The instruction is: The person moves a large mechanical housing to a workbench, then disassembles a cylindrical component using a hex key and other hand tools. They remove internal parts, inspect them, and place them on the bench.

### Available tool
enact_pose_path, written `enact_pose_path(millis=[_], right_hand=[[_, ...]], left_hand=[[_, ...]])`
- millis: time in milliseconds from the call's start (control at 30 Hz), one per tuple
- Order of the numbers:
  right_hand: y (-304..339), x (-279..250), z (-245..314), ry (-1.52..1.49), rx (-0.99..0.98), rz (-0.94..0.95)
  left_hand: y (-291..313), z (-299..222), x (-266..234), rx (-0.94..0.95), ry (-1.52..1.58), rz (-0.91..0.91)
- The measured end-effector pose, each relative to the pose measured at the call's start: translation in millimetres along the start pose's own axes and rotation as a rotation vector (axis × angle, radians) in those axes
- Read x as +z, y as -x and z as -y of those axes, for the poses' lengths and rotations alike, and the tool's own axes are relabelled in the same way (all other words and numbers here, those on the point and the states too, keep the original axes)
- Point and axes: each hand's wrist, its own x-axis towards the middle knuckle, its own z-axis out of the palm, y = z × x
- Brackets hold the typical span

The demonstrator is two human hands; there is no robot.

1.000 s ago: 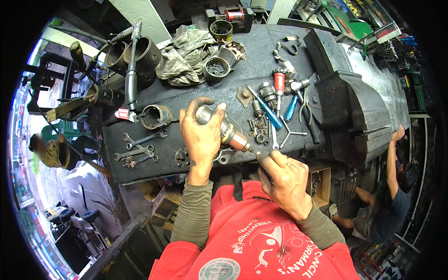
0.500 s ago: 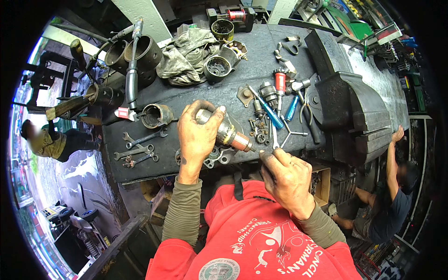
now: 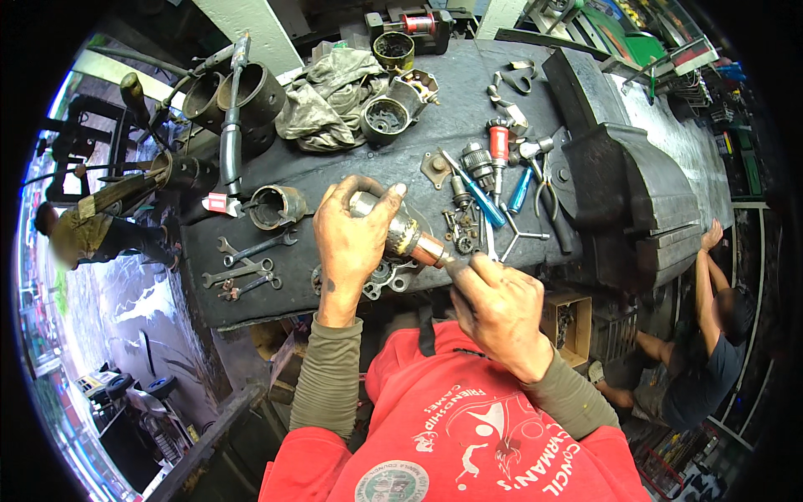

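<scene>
Above the bench's near edge, my left hand (image 3: 351,230) is wrapped round a motor armature (image 3: 403,230), its copper commutator (image 3: 429,249) angled down to the right. My right hand (image 3: 502,309) is closed, thumb and fingers pinched at the thin shaft end beyond the copper; the fingertips hide that tip. Beneath the armature lies a metal end housing (image 3: 386,280), partly covered by it and my left hand. Just right of the commutator are a small gear (image 3: 463,244) and several bolts (image 3: 452,224).
Wrenches (image 3: 251,266) and a metal ring housing (image 3: 276,207) lie left. Behind are a grey rag (image 3: 332,96) and a motor casing (image 3: 387,119). Screwdrivers (image 3: 483,199), pliers (image 3: 548,188) and a black moulded cover (image 3: 627,201) are right. A person (image 3: 707,360) crouches at far right; another (image 3: 100,234) is at left.
My right hand has moved left and slightly down, its fingertips now over the shaft end that showed before. The left hand still holds the armature, shifted slightly left.
</scene>
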Motion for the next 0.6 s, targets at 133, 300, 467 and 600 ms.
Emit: enact_pose_path(millis=[133,300,467,600], right_hand=[[2,-3,-1,0.023,0.024,0.011],[13,-9,-6,0.015,0.038,0.027],[16,-5,-7,0.019,0.039,0.031],[13,-4,-5,0.011,0.024,0.023]], left_hand=[[-1,-6,-3,-0.014,-0.043,0.008],[-1,-8,-3,0.006,-0.067,-0.001],[-2,-6,-2,0.043,-0.114,-0.006],[-6,-7,-7,0.130,-0.110,0.035]])
